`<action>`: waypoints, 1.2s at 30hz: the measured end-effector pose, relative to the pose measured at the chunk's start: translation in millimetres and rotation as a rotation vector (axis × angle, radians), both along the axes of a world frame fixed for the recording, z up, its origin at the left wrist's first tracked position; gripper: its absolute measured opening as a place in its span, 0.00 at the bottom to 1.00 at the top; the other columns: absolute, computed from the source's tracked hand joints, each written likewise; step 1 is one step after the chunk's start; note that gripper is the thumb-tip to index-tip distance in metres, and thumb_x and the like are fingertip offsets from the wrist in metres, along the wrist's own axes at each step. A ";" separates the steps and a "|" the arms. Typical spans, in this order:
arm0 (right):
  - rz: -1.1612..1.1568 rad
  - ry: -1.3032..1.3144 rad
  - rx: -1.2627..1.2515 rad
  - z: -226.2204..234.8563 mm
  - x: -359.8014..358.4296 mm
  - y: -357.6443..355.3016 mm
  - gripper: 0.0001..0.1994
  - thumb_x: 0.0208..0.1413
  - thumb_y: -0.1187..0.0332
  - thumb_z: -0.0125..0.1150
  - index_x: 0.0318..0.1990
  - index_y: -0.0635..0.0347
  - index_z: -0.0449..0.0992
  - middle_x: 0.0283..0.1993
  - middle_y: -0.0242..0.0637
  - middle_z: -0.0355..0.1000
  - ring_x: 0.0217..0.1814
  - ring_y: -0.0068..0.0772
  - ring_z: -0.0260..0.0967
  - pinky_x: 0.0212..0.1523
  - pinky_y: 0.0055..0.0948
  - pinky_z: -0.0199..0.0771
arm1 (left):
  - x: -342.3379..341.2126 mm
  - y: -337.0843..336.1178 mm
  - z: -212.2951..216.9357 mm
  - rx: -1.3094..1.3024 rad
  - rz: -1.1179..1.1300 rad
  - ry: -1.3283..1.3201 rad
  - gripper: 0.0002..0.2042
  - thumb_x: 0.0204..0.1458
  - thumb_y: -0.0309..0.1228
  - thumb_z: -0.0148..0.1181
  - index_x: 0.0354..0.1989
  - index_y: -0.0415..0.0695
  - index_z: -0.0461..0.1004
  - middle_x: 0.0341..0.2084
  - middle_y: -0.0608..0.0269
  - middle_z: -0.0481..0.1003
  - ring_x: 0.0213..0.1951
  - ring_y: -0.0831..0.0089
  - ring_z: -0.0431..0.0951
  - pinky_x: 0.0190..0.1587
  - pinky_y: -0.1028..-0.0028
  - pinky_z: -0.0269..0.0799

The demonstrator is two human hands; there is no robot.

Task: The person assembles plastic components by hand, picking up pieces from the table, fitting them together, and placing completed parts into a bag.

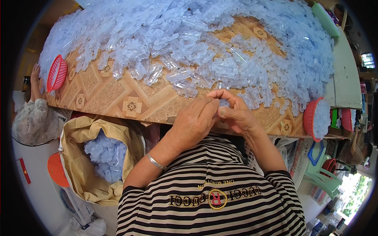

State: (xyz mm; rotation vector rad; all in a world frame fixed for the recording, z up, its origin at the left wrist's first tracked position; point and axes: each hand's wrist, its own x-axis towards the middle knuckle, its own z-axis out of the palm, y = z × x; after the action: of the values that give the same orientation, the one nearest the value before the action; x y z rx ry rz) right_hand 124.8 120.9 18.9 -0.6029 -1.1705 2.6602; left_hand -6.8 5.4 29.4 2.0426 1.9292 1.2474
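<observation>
Well out to the left of the hands, a co-worker's hand (35, 73) rests by the table's edge, just beside a red plastic basket (57, 73) tilted on its side. Nearer, to the left of and below the hands, a tan sack (71, 137) gapes open with a heap of clear bluish plastic pieces (105, 155) inside; an orange round thing (57, 170) shows past its left side. The wood-patterned tabletop (94, 90) lies bare in a strip left of the hands, and beyond them a broad pile of clear plastic tubes (177, 27) spreads across it, the closest ones just past the fingertips.

The left hand (197, 118), a silver bracelet (156, 162) on its wrist, is curled and brought up against the other; its palm side is hidden, so what it grips I cannot tell. The right hand (237, 112) meets it, thumb and forefinger closed on a small clear piece (224, 103), mostly covered, between the two hands. Beyond the right hand and slightly rightward lie loose tubes and small round discs (278, 88). Farther right stands a red basket (311, 118) filled with clear pieces, and right of and below the hands, a green plastic chair (328, 179).
</observation>
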 end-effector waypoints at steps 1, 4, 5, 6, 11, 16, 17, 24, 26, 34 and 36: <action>0.007 0.012 -0.022 3.6 -1.5 2.8 0.27 0.47 0.66 0.71 0.53 0.63 0.67 0.47 0.32 0.66 0.45 0.20 0.67 0.45 0.18 0.72 | -1.8 3.7 3.6 0.047 -0.004 -0.018 0.15 0.43 0.25 0.60 0.41 0.39 0.69 0.34 0.56 0.73 0.33 0.61 0.74 0.32 0.67 0.72; 0.022 0.005 0.057 11.4 -4.8 10.6 0.28 0.47 0.65 0.71 0.54 0.63 0.67 0.47 0.32 0.67 0.44 0.20 0.68 0.43 0.16 0.71 | -5.2 5.4 5.4 0.100 0.003 -0.046 0.19 0.42 0.25 0.63 0.45 0.39 0.69 0.33 0.58 0.73 0.33 0.61 0.74 0.33 0.67 0.72; 0.055 -0.013 0.123 12.0 -5.1 12.1 0.29 0.47 0.63 0.71 0.55 0.63 0.66 0.47 0.33 0.67 0.45 0.20 0.68 0.43 0.17 0.71 | -5.6 3.0 3.6 0.060 0.020 -0.059 0.19 0.42 0.25 0.64 0.45 0.40 0.69 0.33 0.57 0.73 0.33 0.61 0.74 0.33 0.67 0.72; 0.056 -0.012 0.123 11.5 -5.9 12.7 0.29 0.47 0.63 0.71 0.55 0.63 0.66 0.47 0.33 0.67 0.45 0.20 0.68 0.43 0.17 0.71 | -6.4 1.8 2.2 0.021 0.037 -0.072 0.20 0.41 0.24 0.64 0.45 0.40 0.69 0.33 0.57 0.73 0.33 0.60 0.74 0.33 0.67 0.72; 0.094 0.039 0.134 18.6 -10.4 10.6 0.32 0.47 0.58 0.70 0.58 0.62 0.64 0.54 0.35 0.65 0.52 0.25 0.65 0.51 0.21 0.67 | -18.6 -10.5 6.9 0.032 0.054 -0.060 0.21 0.41 0.24 0.66 0.46 0.40 0.69 0.38 0.53 0.74 0.39 0.57 0.75 0.38 0.66 0.72; -0.054 -0.087 0.418 14.2 -16.7 43.3 0.24 0.52 0.66 0.62 0.56 0.64 0.66 0.53 0.36 0.66 0.53 0.26 0.65 0.54 0.27 0.66 | -77.1 -65.6 23.8 0.141 0.503 0.068 0.21 0.44 0.19 0.63 0.48 0.40 0.69 0.43 0.53 0.74 0.44 0.61 0.75 0.47 0.68 0.71; -0.092 -0.135 0.492 14.2 -18.7 54.5 0.20 0.54 0.70 0.60 0.54 0.64 0.68 0.51 0.34 0.67 0.50 0.24 0.66 0.52 0.24 0.68 | -92.1 -83.7 17.2 0.089 0.641 -0.022 0.20 0.45 0.19 0.62 0.49 0.40 0.69 0.43 0.55 0.73 0.44 0.62 0.75 0.48 0.69 0.70; -0.407 -0.157 1.300 1.0 -104.5 124.1 0.13 0.51 0.65 0.59 0.44 0.58 0.77 0.36 0.36 0.75 0.35 0.27 0.72 0.37 0.26 0.72 | -169.8 -237.3 -4.1 -0.238 1.231 0.267 0.17 0.51 0.24 0.55 0.50 0.37 0.67 0.42 0.49 0.71 0.45 0.55 0.73 0.48 0.65 0.68; -0.430 -0.191 1.447 -1.9 -132.5 132.7 0.13 0.51 0.65 0.59 0.43 0.58 0.77 0.37 0.37 0.75 0.35 0.28 0.73 0.38 0.26 0.72 | -181.1 -273.3 -17.6 -0.328 1.252 0.213 0.18 0.51 0.25 0.56 0.51 0.37 0.66 0.44 0.47 0.70 0.48 0.51 0.71 0.50 0.62 0.66; -0.405 -0.164 1.311 -7.8 -138.9 138.4 0.12 0.53 0.67 0.61 0.43 0.60 0.76 0.31 0.27 0.73 0.31 0.19 0.68 0.33 0.22 0.70 | -160.4 -203.2 -9.3 -0.169 1.120 -0.046 0.17 0.52 0.28 0.58 0.50 0.37 0.70 0.43 0.53 0.73 0.45 0.64 0.74 0.47 0.70 0.68; -0.329 -0.149 0.912 4.9 -122.0 127.7 0.09 0.54 0.68 0.60 0.41 0.60 0.76 0.30 0.26 0.73 0.31 0.18 0.68 0.31 0.21 0.69 | -139.9 -156.7 -3.9 -0.081 0.941 -0.366 0.14 0.54 0.24 0.56 0.49 0.37 0.70 0.43 0.58 0.74 0.44 0.72 0.74 0.47 0.74 0.69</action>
State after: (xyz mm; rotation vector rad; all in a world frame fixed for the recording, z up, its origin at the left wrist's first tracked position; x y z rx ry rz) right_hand 2.8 248.6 23.8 -0.7147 -1.9107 1.5763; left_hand -146.7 -151.3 25.4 0.7169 2.7241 1.4674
